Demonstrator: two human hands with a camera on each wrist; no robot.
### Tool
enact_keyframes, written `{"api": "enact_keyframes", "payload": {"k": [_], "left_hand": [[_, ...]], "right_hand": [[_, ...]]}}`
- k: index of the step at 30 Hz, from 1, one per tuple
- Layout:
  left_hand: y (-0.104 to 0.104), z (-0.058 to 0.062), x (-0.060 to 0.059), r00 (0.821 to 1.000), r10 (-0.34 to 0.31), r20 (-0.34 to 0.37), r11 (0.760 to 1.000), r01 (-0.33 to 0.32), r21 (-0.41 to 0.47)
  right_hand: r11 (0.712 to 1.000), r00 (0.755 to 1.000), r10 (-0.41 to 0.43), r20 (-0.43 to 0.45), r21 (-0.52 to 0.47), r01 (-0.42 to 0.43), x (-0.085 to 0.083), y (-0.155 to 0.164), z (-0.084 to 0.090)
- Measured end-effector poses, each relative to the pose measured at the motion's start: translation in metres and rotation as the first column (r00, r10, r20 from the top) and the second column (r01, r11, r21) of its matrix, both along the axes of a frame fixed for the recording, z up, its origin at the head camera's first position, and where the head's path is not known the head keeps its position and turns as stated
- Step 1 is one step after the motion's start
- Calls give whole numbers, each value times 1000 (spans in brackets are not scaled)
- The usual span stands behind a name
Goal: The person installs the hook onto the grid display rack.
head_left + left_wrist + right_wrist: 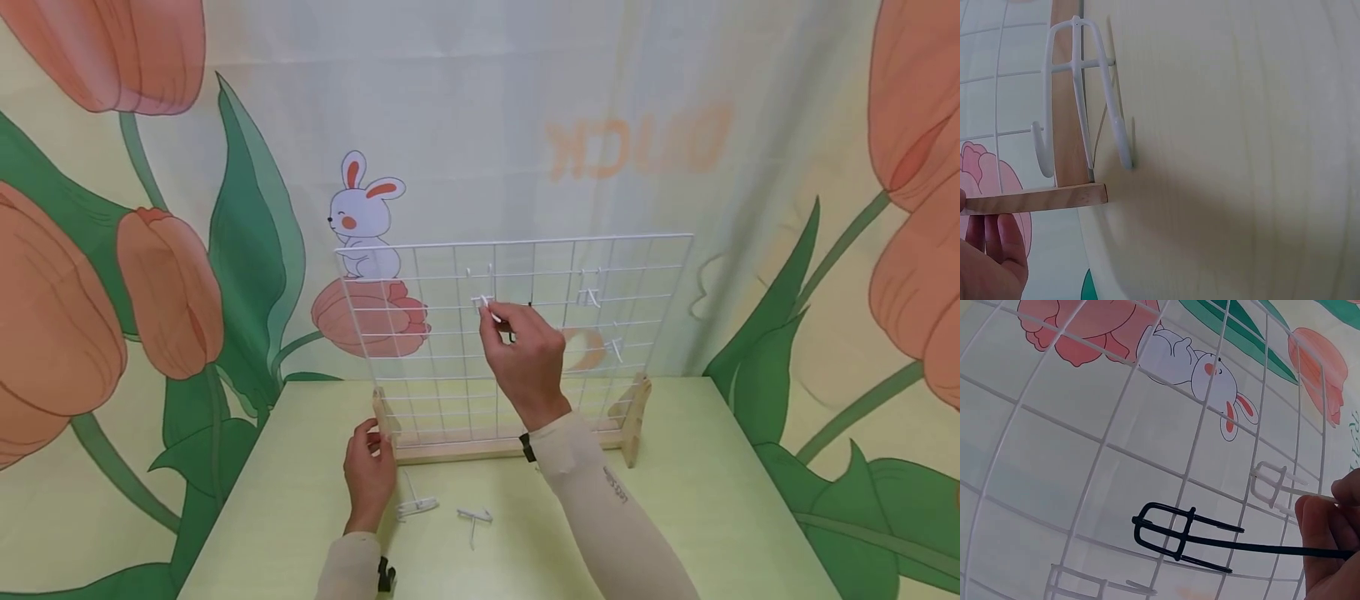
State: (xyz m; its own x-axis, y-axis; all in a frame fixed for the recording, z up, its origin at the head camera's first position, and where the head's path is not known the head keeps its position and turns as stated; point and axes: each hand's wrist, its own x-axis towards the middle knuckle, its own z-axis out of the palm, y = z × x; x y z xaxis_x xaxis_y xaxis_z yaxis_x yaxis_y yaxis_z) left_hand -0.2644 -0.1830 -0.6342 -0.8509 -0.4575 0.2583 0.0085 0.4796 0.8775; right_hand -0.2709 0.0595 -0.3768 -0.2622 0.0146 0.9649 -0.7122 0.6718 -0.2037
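Two pale-sleeved forearms are reaching in from the near edge of the light green desk (675,500). Left hand (369,471) is curling its fingers around the left wooden foot (384,417) of the white wire grid panel (517,333), which is standing upright in a wooden base toward the far edge; the left wrist view is cutting most of this hand off. Right hand (525,354) is pinching a white wire hook (486,305) against the grid's upper middle, its fingers hiding much of the hook. Just beside it, a black wire hook (1188,534) is hanging on the grid, half hidden in the head view. Two more white hooks (446,508) are lying near the desk's front edge, too small to make out clearly.
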Motion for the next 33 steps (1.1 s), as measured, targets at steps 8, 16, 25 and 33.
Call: {"api": "enact_keyframes", "payload": {"k": [8,16,25,33], "left_hand": [[0,-2,2,1000,2,-30,1000,-3,-15],[0,-1,1,1000,-9,-3,1000,9,4],[0,-1,1,1000,-12,21,1000,11,15],[-1,-2,1,1000,-16,13,1000,16,-1]], "right_hand": [[999,1000,11,15,33,-12,-3,-1,-10],[999,1000,2,13,52,-3,-2,-1,-14],[999,999,36,11,26,-37,8,0,-17],[998,997,55,55,-39,-53,26,4,-18]]}}
